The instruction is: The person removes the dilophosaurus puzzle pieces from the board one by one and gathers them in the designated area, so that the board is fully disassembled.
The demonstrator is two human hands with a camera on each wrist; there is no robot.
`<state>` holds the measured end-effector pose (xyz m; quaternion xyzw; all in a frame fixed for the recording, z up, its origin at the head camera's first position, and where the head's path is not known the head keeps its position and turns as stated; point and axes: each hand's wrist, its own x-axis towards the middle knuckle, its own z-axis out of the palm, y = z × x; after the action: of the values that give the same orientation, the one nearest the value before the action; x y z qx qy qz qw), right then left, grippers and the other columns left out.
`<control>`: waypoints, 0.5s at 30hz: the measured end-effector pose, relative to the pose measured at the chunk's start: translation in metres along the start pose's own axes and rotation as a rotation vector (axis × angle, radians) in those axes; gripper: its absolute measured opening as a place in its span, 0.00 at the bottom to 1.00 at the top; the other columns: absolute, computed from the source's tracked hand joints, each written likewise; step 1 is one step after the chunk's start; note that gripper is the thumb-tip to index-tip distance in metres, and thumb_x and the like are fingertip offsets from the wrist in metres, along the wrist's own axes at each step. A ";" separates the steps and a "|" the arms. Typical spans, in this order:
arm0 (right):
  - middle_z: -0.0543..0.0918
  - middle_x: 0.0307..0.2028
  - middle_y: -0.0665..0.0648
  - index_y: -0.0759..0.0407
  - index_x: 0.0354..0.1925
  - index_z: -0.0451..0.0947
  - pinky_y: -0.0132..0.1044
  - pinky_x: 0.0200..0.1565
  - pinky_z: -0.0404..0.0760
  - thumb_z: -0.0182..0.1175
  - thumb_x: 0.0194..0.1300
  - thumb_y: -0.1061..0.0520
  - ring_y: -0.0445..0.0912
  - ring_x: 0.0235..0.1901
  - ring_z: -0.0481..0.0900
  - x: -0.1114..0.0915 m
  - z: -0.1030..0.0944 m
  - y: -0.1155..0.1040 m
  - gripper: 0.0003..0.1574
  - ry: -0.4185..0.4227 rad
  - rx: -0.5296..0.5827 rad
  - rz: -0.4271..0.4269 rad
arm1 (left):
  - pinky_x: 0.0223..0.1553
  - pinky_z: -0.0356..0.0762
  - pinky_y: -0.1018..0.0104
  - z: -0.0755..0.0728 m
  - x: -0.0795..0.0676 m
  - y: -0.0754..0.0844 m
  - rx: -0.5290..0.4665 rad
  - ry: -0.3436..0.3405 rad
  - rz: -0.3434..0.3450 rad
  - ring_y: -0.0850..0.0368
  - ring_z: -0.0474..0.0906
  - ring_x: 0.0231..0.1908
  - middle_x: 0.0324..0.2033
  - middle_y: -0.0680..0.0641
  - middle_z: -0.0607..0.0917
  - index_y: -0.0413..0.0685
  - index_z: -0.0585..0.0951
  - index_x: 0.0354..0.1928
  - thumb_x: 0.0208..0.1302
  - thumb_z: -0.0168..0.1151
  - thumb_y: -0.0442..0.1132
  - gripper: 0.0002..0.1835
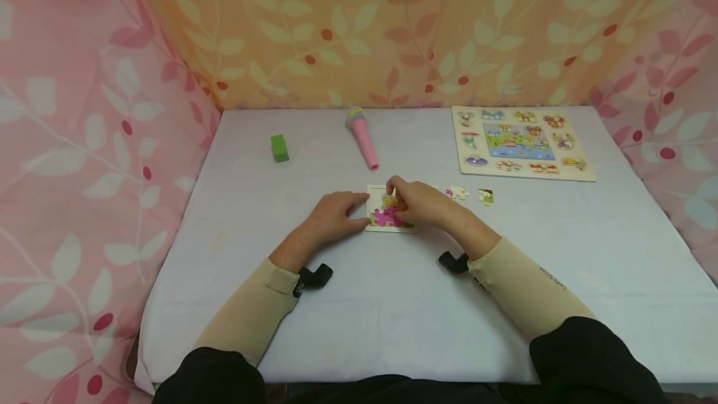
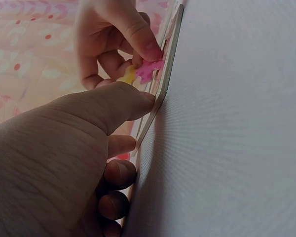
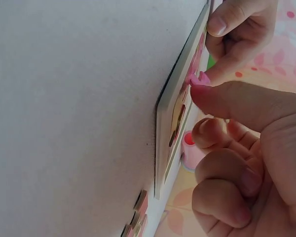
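A small puzzle board [image 1: 367,209] with a pale rim lies on the table, partly filled with pink, green and yellow pieces. My left hand [image 1: 335,216] touches its left edge with thumb and index finger apart; its other fingers curl loosely in the left wrist view. Over the board, my right hand [image 1: 423,203] pinches a pink and yellow puzzle piece [image 2: 147,71] between thumb and fingers. The piece stands tilted at the board's surface, mostly hidden by the fingers in the head view. Loose puzzle pieces [image 1: 457,192] lie right of the board.
Behind the board lies a pink toy microphone [image 1: 364,142]. A green block [image 1: 279,148] is at the back left, and a larger picture puzzle board [image 1: 468,161] at the back right. Patterned curtains [image 1: 359,30] enclose the white table [image 1: 359,323] at the back and sides.
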<state>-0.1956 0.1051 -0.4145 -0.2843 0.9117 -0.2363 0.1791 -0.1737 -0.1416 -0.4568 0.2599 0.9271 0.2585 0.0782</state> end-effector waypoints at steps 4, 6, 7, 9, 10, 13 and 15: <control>0.75 0.27 0.52 0.58 0.54 0.68 0.40 0.34 0.70 0.68 0.62 0.63 0.45 0.27 0.71 0.000 0.000 0.000 0.26 0.014 0.020 -0.024 | 0.46 0.68 0.57 -0.001 0.000 0.001 -0.006 -0.002 0.001 0.54 0.69 0.36 0.27 0.51 0.71 0.47 0.77 0.70 0.67 0.68 0.51 0.32; 0.75 0.27 0.52 0.59 0.54 0.69 0.40 0.34 0.70 0.68 0.61 0.63 0.45 0.27 0.71 0.000 0.000 0.000 0.25 0.017 0.026 -0.028 | 0.46 0.67 0.57 -0.001 0.000 0.001 -0.007 -0.005 -0.001 0.54 0.69 0.36 0.27 0.50 0.70 0.47 0.77 0.70 0.67 0.68 0.51 0.32; 0.75 0.27 0.52 0.59 0.54 0.69 0.40 0.35 0.70 0.68 0.61 0.63 0.45 0.28 0.71 0.000 -0.001 0.000 0.26 0.017 0.027 -0.029 | 0.46 0.68 0.57 -0.001 0.000 0.001 -0.007 -0.005 -0.002 0.54 0.69 0.36 0.27 0.50 0.71 0.48 0.76 0.70 0.68 0.68 0.51 0.32; 0.75 0.27 0.51 0.60 0.55 0.70 0.39 0.34 0.71 0.67 0.61 0.63 0.45 0.27 0.71 0.000 -0.001 0.000 0.26 0.015 0.027 -0.030 | 0.47 0.69 0.57 0.000 0.000 0.001 -0.008 -0.005 -0.006 0.54 0.70 0.38 0.28 0.50 0.71 0.48 0.76 0.70 0.68 0.68 0.51 0.32; 0.75 0.28 0.52 0.60 0.55 0.70 0.39 0.34 0.71 0.67 0.61 0.64 0.45 0.27 0.72 0.000 -0.001 0.000 0.26 0.014 0.030 -0.030 | 0.48 0.69 0.57 0.000 0.000 0.001 -0.008 -0.004 -0.006 0.54 0.70 0.38 0.28 0.50 0.71 0.48 0.76 0.70 0.68 0.68 0.51 0.32; 0.75 0.28 0.52 0.60 0.57 0.69 0.39 0.34 0.72 0.67 0.60 0.65 0.45 0.28 0.72 0.001 0.000 0.001 0.28 0.006 0.033 -0.036 | 0.50 0.70 0.56 0.000 0.000 0.000 -0.007 -0.002 -0.009 0.54 0.71 0.40 0.28 0.50 0.72 0.48 0.76 0.71 0.68 0.68 0.52 0.32; 0.75 0.28 0.52 0.60 0.57 0.69 0.39 0.34 0.72 0.66 0.59 0.66 0.45 0.28 0.72 0.001 0.001 0.002 0.29 0.005 0.031 -0.042 | 0.49 0.70 0.56 0.000 0.000 0.000 -0.005 -0.003 -0.010 0.53 0.71 0.40 0.28 0.50 0.72 0.49 0.76 0.71 0.68 0.68 0.52 0.32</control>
<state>-0.1970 0.1054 -0.4162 -0.2999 0.9023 -0.2548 0.1762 -0.1736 -0.1417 -0.4566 0.2555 0.9276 0.2601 0.0814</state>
